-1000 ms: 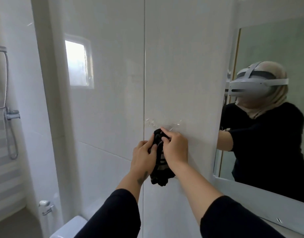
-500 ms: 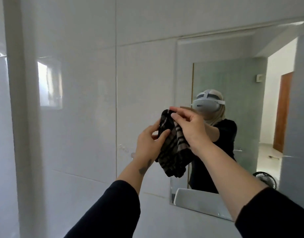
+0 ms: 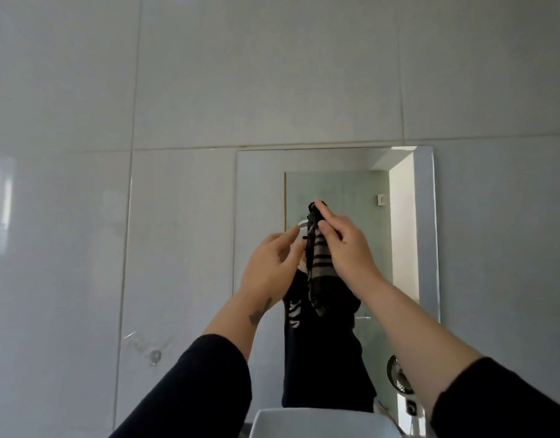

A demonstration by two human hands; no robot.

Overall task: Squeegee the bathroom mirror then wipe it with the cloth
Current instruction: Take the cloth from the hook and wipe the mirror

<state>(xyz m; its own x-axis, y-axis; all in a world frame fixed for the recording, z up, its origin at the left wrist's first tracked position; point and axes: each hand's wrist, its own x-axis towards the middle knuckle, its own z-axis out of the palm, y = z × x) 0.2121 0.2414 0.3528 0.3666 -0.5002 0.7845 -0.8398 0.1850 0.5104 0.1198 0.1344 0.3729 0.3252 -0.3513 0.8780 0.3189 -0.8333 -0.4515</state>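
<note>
Striped dark cloth (image 3: pixel 318 263) hangs mid-frame in front of the mirror (image 3: pixel 335 172), pinched near its top by the right hand (image 3: pixel 348 251), thumb and fingers clamped on the fabric. Left hand (image 3: pixel 270 270) sits just left of it, fingers loosely apart, touching the cloth's edge. White basin (image 3: pixel 316 423) at bottom centre.

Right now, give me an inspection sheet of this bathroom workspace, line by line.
Surface: mirror on the tiled wall, upright.
Job's things: striped cloth held up before the mirror; no squeegee seen.
Clutter: clear wall hook left of the mirror.
Grippers: right hand pinches the cloth's top; left hand is beside the cloth, fingers open.
Cables: nothing seen.
Surroundings: white basin below; fan reflected.
</note>
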